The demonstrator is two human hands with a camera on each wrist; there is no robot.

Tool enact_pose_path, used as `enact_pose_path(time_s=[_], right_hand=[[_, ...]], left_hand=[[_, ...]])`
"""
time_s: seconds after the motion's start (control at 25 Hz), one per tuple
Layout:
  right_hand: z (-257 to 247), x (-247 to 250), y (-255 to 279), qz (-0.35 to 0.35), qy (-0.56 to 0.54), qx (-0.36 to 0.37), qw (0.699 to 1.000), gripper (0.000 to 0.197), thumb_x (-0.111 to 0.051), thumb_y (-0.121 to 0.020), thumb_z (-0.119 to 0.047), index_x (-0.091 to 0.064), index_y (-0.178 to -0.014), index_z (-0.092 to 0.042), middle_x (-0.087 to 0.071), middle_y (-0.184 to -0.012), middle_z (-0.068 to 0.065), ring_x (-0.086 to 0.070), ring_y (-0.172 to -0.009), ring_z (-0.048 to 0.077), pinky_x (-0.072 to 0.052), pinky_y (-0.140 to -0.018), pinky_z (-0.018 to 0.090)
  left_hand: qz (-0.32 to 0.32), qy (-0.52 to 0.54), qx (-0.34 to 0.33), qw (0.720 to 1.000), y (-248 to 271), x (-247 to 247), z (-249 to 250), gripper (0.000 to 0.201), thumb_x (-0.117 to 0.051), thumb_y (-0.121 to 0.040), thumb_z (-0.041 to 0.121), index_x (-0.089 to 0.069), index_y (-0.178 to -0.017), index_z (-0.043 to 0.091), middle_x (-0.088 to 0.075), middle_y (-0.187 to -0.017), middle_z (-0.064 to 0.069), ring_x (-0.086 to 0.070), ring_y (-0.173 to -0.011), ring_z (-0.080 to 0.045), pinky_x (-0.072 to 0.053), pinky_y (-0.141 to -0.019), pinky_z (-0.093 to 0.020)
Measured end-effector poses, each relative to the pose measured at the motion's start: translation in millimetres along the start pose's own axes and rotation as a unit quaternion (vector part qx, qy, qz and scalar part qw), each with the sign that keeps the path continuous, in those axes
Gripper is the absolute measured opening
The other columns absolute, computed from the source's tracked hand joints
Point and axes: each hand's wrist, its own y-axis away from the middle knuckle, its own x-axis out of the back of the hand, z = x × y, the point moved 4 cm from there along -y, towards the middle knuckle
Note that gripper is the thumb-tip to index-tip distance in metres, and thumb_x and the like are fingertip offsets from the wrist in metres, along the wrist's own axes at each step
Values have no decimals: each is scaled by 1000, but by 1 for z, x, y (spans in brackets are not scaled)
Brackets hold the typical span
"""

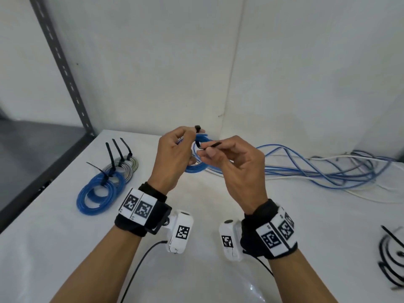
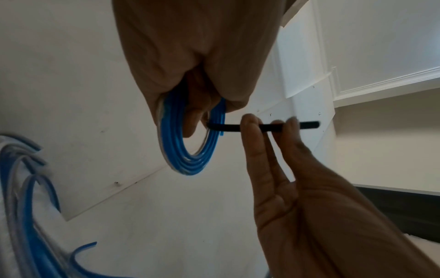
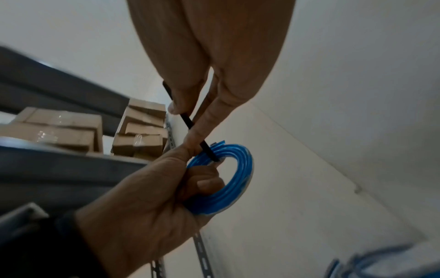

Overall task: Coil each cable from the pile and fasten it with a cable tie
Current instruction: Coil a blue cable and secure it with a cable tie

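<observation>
Above the white table, my left hand grips a small blue cable coil with its fingers curled round the coil's rim. A black cable tie runs through the coil, and its head shows at my left fingertips. My right hand pinches the tie's tail between thumb and forefinger, just right of the coil. The left wrist view has the coil hanging from my left hand, with the tie held level by right fingers. In the right wrist view the tie slants down into the coil.
A pile of loose blue and white cables spreads along the back right of the table. Tied blue coils and a grey coil lie at the left. Black cable ties lie at the right edge. A grey shelf post stands left.
</observation>
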Motion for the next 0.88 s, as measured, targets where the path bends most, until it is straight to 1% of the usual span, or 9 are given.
enact_pose_path(time_s=[0.12,0.2,0.32,0.4,0.48,0.56,0.64,0.72,0.88], right_hand=[[-1,0,0,0,-25,-56,998,22,-61,-94,-20,-70,-95,0,-71,-88,21,-62,-64,23,-56,-55,30],[0,4,1,-7,-27,-101,994,21,-62,-96,-19,-71,-103,-2,-70,-82,14,-52,-63,17,-47,-50,25],[0,7,2,-14,-46,-161,986,14,-68,-91,-17,-74,-98,-7,-68,-78,7,-50,-64,11,-44,-51,21],[0,10,2,-4,-59,-181,982,16,-71,-86,-22,-75,-92,-9,-64,-80,11,-47,-64,12,-46,-52,21],[-1,11,2,5,-61,-191,980,13,-71,-88,-20,-75,-90,-9,-58,-83,18,-47,-63,12,-48,-53,22],[-2,11,2,8,-68,-197,978,11,-69,-90,-15,-75,-91,-6,-55,-83,20,-49,-61,12,-51,-54,22],[-2,11,2,9,-76,-200,977,10,-69,-91,-12,-74,-91,-3,-53,-79,20,-56,-60,11,-56,-58,25],[-2,12,2,14,-81,-199,977,9,-68,-92,-8,-73,-89,-1,-52,-71,18,-61,-60,11,-59,-62,29],[-2,10,1,21,-100,-203,974,9,-67,-92,-4,-72,-86,1,-54,-64,15,-62,-60,13,-61,-69,34]], left_hand=[[-17,-39,-54,998,3,-1,14,25,-51,-105,14,-73,-93,10,-69,-69,15,-47,-50,-5,-43,-51,-21],[-29,-62,-90,994,8,-3,23,25,-51,-106,15,-72,-95,10,-70,-72,16,-52,-53,-3,-45,-53,-17],[-35,-73,-120,989,11,-5,28,24,-51,-106,18,-73,-98,13,-74,-83,12,-56,-57,-2,-47,-56,-17],[-38,-78,-129,988,12,-7,30,24,-52,-106,19,-73,-97,15,-75,-87,7,-55,-58,-6,-49,-57,-20],[-41,-77,-131,988,14,-10,28,24,-52,-106,20,-73,-97,13,-75,-87,2,-55,-59,-9,-52,-57,-26],[-42,-75,-130,988,17,-14,27,24,-51,-106,19,-73,-97,12,-75,-87,5,-59,-61,-6,-54,-59,-29],[-43,-67,-128,989,19,-16,27,25,-51,-106,18,-72,-98,8,-75,-84,10,-61,-62,-3,-53,-59,-25],[-43,-58,-121,990,20,-18,27,26,-49,-106,16,-71,-100,4,-72,-75,15,-59,-58,-3,-49,-57,-20],[-48,-61,-135,988,22,-18,31,26,-49,-106,16,-70,-101,1,-71,-72,17,-57,-55,-2,-48,-55,-20]])
